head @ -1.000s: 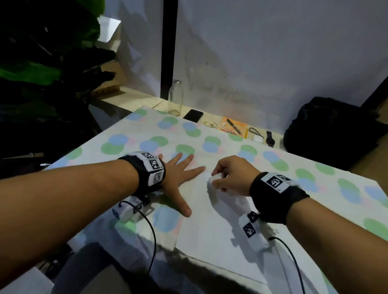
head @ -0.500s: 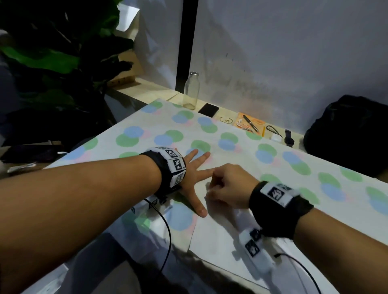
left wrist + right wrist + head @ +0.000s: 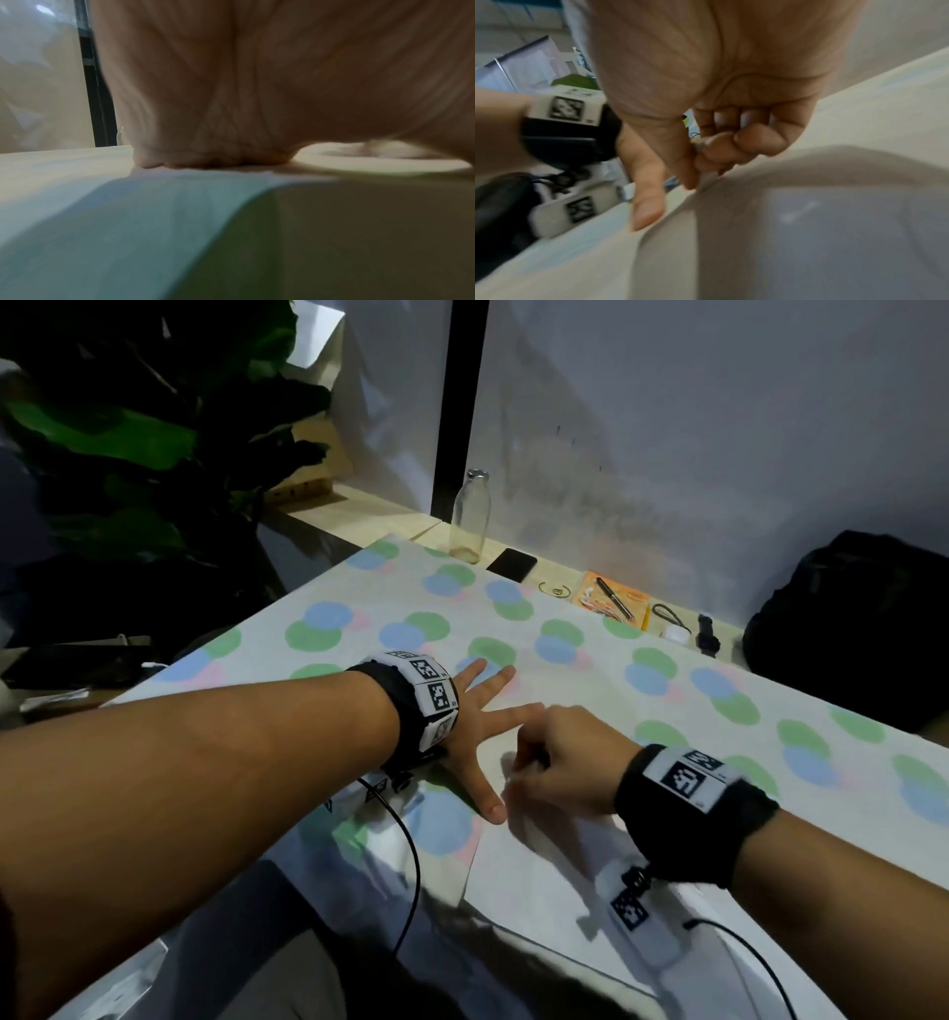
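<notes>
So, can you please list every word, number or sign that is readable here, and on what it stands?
No word or number can be read.
Left wristband and right wristband: only black-and-white square code patterns, no letters.
Orange packet: print too small to read.

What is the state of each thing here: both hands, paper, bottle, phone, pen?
left hand, flat, pressing on the paper.
right hand, pinching the paper's edge.
paper, partly folded over, white side up.
bottle, upright.
phone, lying flat.
pen, lying down.
</notes>
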The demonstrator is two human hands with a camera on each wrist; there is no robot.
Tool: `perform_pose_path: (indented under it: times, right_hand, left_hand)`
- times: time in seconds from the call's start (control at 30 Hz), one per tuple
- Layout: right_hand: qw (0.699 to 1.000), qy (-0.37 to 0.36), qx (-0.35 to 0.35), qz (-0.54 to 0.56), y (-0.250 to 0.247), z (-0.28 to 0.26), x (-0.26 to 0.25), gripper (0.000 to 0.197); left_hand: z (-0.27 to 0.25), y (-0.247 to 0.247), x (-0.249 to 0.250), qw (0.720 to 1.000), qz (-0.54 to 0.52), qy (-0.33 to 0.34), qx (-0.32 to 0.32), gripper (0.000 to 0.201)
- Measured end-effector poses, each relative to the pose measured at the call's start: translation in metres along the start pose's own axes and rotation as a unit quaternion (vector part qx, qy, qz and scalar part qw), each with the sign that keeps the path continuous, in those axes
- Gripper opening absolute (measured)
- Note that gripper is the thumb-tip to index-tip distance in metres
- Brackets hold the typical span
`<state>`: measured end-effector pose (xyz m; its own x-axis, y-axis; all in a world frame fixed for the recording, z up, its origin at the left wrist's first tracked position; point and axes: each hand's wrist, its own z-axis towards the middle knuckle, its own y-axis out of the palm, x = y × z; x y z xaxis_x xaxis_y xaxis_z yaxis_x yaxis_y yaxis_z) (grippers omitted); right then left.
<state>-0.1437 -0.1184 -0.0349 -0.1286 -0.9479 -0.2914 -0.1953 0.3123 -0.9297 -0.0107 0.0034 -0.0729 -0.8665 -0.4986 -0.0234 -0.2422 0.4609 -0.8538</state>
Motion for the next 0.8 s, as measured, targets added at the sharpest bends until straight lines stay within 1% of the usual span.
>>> perform_pose_path:
  times: [0.07,0.1,0.13,0.23,0.27,0.37,0.4,0.43,0.53,0.57,0.6,0.67,0.7,0.73,0.8]
  right_hand:
    - [0.997,0.04,0.059,-0.001,-0.006,0.016,0.01,0.015]
    - [0.996,0.045,0.071,0.006,-0.005,0.02,0.011,0.016]
    - [0.997,0.038,0.062,0.007,-0.003,0.019,0.008,0.015]
    - [1.0,-0.018,-0.005,0.012,0.008,0.001,-0.008,0.014]
    - [1.0,-0.014,-0.01,0.014,0.007,0.0,-0.007,0.015]
    - [0.998,0.053,0.046,-0.004,-0.004,0.019,0.009,0.018]
    - [0.997,0.055,0.058,-0.005,-0.004,0.023,0.011,0.018]
    - [0.997,0.048,0.053,-0.008,-0.003,0.022,0.009,0.017]
    - [1.0,-0.011,-0.006,0.004,0.007,0.002,-0.009,0.015]
    - [1.0,-0.009,-0.013,0.016,0.007,-0.001,-0.009,0.014]
    - [1.0,0.013,-0.001,0.018,0.004,0.003,-0.005,0.013]
    - [0.997,0.063,0.05,0.009,-0.003,0.016,0.006,0.016]
    - [0.996,0.071,0.06,0.011,-0.002,0.019,0.008,0.017]
    - [0.997,0.065,0.049,0.016,-0.001,0.019,0.007,0.016]
    - [0.999,0.029,-0.005,0.032,0.005,0.009,-0.005,0.017]
  left_hand:
    - [-0.001,-0.002,0.001,1.0,0.004,0.001,-0.001,0.139]
    - [-0.002,-0.002,0.001,1.0,0.006,0.0,-0.002,0.139]
    - [-0.002,-0.003,0.001,1.0,0.007,-0.002,-0.004,0.138]
    - [-0.003,-0.004,0.002,1.0,0.006,-0.002,-0.003,0.137]
    - [-0.003,-0.003,0.002,1.0,0.004,-0.001,-0.002,0.138]
    - [-0.002,-0.001,0.002,1.0,0.007,-0.002,0.001,0.139]
    - [-0.001,-0.001,0.001,1.0,0.01,-0.004,0.002,0.139]
    - [-0.001,-0.001,0.001,1.0,0.012,-0.005,0.002,0.139]
    - [-0.003,-0.002,0.001,1.0,0.009,-0.003,-0.001,0.139]
    - [-0.004,-0.003,0.001,1.0,0.005,-0.002,-0.003,0.138]
    - [-0.004,-0.003,0.002,1.0,0.002,-0.001,-0.002,0.137]
    - [-0.003,-0.003,0.003,1.0,0.006,-0.002,0.001,0.137]
    - [-0.003,-0.003,0.003,1.0,0.009,-0.003,0.001,0.137]
    - [-0.003,-0.003,0.003,1.0,0.01,-0.004,0.0,0.137]
    - [-0.004,-0.005,0.002,1.0,0.007,-0.003,-0.002,0.136]
